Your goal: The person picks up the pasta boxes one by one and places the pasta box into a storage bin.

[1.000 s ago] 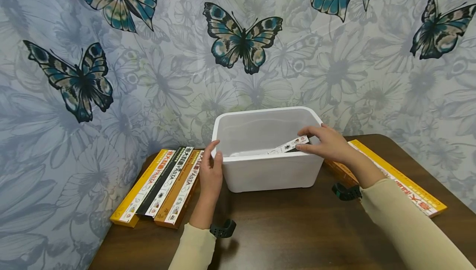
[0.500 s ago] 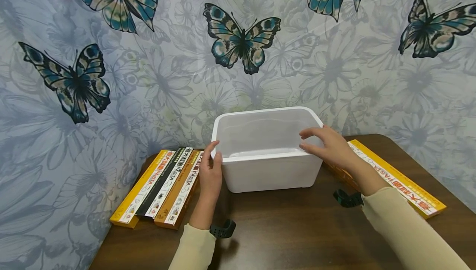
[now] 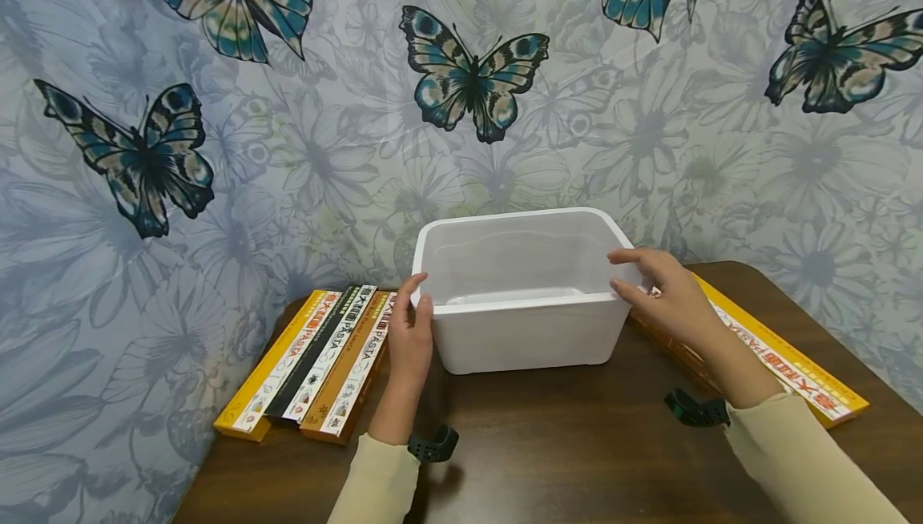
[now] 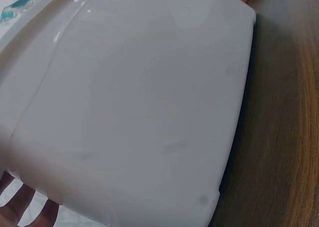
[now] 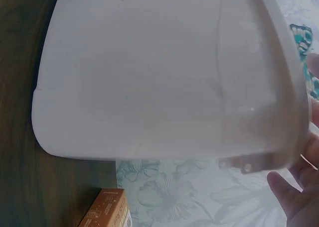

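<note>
A white plastic storage bin [image 3: 526,340] stands on the table, its top uncovered. My left hand [image 3: 409,348] grips its left end, with thumb and forefinger at the rim; in the left wrist view, dark fingers [image 4: 21,203] show past the bin's edge. At the right end of the rim is my right hand [image 3: 667,300], fingers spread and holding nothing. In the right wrist view those fingers [image 5: 284,189] appear beside the rim; whether they touch it I cannot tell. The bin's floor is mostly hidden behind its front wall.
Left of the bin lie a yellow pasta box [image 3: 277,364], a black one [image 3: 317,364] and a brown one [image 3: 353,372], side by side. On the right are another yellow box [image 3: 786,356] and a brown box [image 3: 667,340], partly behind my right arm. A butterfly-patterned backdrop [image 3: 346,187] rises behind.
My right hand has let go of a narrow pasta box inside the bin, now out of sight, and has moved right to the rim. My left hand stays at the left end.
</note>
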Action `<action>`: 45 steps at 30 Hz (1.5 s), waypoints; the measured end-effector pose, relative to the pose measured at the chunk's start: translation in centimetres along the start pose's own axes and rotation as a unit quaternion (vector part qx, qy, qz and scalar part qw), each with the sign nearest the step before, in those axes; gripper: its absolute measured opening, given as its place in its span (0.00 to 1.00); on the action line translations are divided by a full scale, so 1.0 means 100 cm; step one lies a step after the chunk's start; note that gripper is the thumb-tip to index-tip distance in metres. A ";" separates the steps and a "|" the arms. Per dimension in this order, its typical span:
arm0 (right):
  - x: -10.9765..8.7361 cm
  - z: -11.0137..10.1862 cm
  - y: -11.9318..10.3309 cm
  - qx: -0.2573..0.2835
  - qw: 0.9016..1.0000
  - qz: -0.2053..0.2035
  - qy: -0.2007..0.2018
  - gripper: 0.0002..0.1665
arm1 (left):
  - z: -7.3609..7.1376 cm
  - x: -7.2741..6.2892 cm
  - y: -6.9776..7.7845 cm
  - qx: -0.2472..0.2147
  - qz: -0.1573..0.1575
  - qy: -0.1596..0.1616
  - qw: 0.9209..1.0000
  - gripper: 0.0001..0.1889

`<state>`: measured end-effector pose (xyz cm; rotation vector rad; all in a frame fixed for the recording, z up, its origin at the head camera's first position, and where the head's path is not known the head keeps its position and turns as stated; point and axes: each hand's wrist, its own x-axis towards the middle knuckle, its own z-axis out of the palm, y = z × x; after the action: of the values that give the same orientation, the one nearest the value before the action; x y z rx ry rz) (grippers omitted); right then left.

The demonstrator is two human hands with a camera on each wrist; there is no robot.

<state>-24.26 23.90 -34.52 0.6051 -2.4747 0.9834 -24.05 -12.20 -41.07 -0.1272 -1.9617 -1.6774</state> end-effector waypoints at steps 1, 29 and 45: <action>-0.003 -0.002 -0.001 0.003 1.000 0.003 0.004 0.22 | 0.000 0.000 0.000 0.001 0.000 -0.001 1.000 0.19; -0.071 -0.039 0.042 -0.028 0.995 0.079 0.054 0.39 | -0.001 -0.004 -0.004 -0.003 0.002 -0.021 1.000 0.20; -0.117 -0.057 0.099 -0.072 0.978 0.196 0.011 0.44 | -0.001 -0.004 -0.003 -0.007 0.015 -0.024 1.000 0.19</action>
<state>-18.70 37.32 -42.00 0.0567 -2.6733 0.9262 -23.83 -12.24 -41.51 -0.2026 -1.9734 -1.6819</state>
